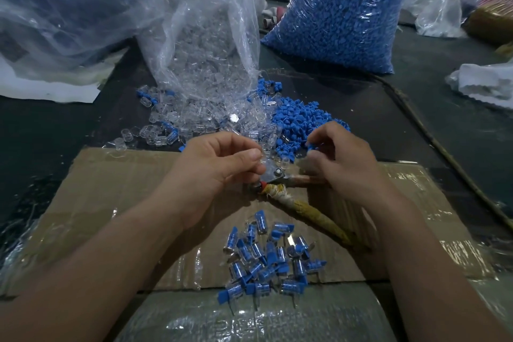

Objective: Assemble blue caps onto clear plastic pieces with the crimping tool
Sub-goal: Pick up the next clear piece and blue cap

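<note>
My left hand [222, 164] has its fingers curled over the head of the crimping tool [277, 176]; it seems to pinch a clear plastic piece there, mostly hidden by the fingers. My right hand [341, 158] pinches a blue cap [311, 145] at its fingertips, just right of the tool head. The tool lies on the cardboard [116, 197], its wrapped yellow handle [313, 215] running toward the lower right. Loose clear pieces [166, 125] and loose blue caps [299, 119] lie beyond my hands. A pile of assembled pieces [266, 258] sits between my forearms.
A torn bag of clear pieces [205, 44] stands behind my left hand, and a full bag of blue caps [341, 14] at the back right. A large plastic bag [69, 8] fills the far left. A cord [444, 147] runs along the right.
</note>
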Motion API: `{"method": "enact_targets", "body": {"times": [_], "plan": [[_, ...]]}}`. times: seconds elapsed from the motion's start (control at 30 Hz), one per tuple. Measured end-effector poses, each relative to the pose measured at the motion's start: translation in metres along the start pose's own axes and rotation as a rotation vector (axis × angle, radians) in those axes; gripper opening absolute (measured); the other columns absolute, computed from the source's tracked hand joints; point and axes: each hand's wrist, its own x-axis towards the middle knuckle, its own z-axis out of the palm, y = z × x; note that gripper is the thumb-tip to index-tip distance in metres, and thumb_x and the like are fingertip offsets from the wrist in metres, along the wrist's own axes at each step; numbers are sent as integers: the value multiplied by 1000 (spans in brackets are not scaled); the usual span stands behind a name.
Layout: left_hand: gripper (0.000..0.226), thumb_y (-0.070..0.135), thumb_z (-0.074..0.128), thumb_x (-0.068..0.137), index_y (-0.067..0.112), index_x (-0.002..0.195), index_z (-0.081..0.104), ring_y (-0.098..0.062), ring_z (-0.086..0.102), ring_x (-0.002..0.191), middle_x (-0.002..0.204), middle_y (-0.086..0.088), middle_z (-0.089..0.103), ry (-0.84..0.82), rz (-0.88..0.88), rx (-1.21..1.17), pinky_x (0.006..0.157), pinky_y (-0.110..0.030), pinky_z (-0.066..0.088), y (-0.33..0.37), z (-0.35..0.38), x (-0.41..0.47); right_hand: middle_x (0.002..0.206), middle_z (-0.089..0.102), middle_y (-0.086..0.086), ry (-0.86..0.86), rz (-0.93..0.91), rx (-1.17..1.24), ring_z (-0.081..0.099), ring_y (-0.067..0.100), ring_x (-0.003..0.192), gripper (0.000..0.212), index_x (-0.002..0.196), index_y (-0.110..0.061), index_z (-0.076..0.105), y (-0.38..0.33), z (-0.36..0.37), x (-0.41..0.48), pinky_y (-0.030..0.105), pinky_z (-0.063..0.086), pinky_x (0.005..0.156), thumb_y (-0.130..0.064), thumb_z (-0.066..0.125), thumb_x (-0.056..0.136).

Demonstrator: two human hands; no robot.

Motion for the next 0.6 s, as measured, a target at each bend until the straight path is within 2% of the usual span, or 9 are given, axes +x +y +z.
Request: {"method": "enact_targets", "body": {"times": [0.07,0.23,0.33,0.5,0.6], "plan": [[20,9,61,61,3,79,63,-15,64,59,66,-8,68,1,6,14,57,-23,56,0,1,-1,84,53,-18,28,-26,117,52,-3,77,27,86,-36,49,-8,-3,-4,2,39,64,-12,61,85],[11,4,61,65,2,76,63,-12,62,54,63,-8,67,77,30,13,51,-24,55,-1,4,-2,69,65,-12,71,-58,385,61,-2,67,30,72,-34,60,-31,4,-15,9,47,62,-7,70,77],[5,-3,60,74,2,74,61,-14,62,54,64,-11,67,115,47,49,58,-30,56,-3,5,0,71,66,-16,132,-132,492,61,1,65,28,71,-32,61,-41,8,-20,11,48,61,-7,74,73],[5,-4,61,75,1,74,62,-12,64,55,66,-11,68,127,102,89,56,-20,55,-3,5,0,65,61,-14,129,-212,458,59,0,65,28,71,-30,60,-49,13,-25,9,46,60,-5,73,74],[8,-4,62,74,3,71,62,-12,65,56,67,-10,69,119,125,84,54,-18,53,-4,6,-1,66,59,-15,126,-229,399,59,-1,66,30,71,-31,58,-51,15,-25,8,46,59,-5,72,76]]}}
